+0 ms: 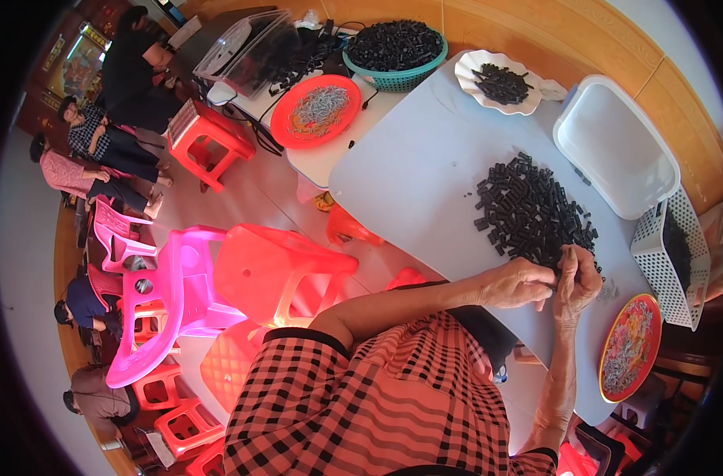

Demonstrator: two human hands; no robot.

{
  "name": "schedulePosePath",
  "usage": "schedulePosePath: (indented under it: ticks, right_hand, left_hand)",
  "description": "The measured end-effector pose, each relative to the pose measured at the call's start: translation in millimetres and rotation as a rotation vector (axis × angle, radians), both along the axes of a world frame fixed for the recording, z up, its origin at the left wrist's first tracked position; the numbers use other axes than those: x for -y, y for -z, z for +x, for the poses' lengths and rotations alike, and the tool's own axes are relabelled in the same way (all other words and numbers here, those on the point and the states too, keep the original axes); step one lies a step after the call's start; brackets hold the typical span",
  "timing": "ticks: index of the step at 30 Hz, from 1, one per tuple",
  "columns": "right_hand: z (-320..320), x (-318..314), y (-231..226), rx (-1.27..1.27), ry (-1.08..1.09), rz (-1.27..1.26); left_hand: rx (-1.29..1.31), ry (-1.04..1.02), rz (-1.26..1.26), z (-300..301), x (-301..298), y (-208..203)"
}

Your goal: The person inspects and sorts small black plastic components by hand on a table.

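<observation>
My left hand (517, 284) and my right hand (577, 282) meet over the near side of the table, fingertips almost touching. Both are closed in a pinch; whatever small thing they hold is hidden by the fingers. Just beyond them lies a loose pile of short black tube-like pieces (528, 208), its near edge partly covered by my hands. To the right of my right forearm is a red round tray with a yellow rim (653, 349), holding many small silvery metal pieces. A few thin silvery pieces (607, 292) lie on the tabletop beside my right hand.
On the grey table (409, 166) are a white scalloped dish (466, 75) of black pieces, a white tub (615, 151) and a perforated white basket (683, 305). Farther left stand a red plate (280, 119), a teal basket (401, 81) and plastic stools (211, 143). Several people sit or stand at far left.
</observation>
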State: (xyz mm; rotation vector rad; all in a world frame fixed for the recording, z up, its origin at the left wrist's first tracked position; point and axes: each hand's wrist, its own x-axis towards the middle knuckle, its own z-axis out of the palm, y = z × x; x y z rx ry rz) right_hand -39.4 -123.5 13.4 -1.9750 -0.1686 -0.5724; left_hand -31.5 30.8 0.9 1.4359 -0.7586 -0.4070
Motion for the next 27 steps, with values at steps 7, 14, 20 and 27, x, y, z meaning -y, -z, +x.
schedulePosePath:
  ticks: [7, 14, 20, 27]
  right_hand:
    - [0.0, -0.8, -0.5, 0.002, 0.01, -0.012]
    - [0.0, 0.1, 0.4, -0.003, 0.016, -0.011]
    - [1.7, 0.0, 0.9, 0.021, -0.004, 0.005]
    - [-0.1, -1.3, -1.9, 0.011, 0.016, -0.004]
  left_hand:
    - [-0.013, 0.015, 0.008, 0.4, -1.1, -3.0]
    - [-0.021, 0.022, 0.022, 1.0, -1.4, -4.3]
    - [0.014, 0.009, -0.012, 1.9, 0.5, 0.3]
    - [0.004, 0.011, -0.008, 1.0, 0.1, -2.7]
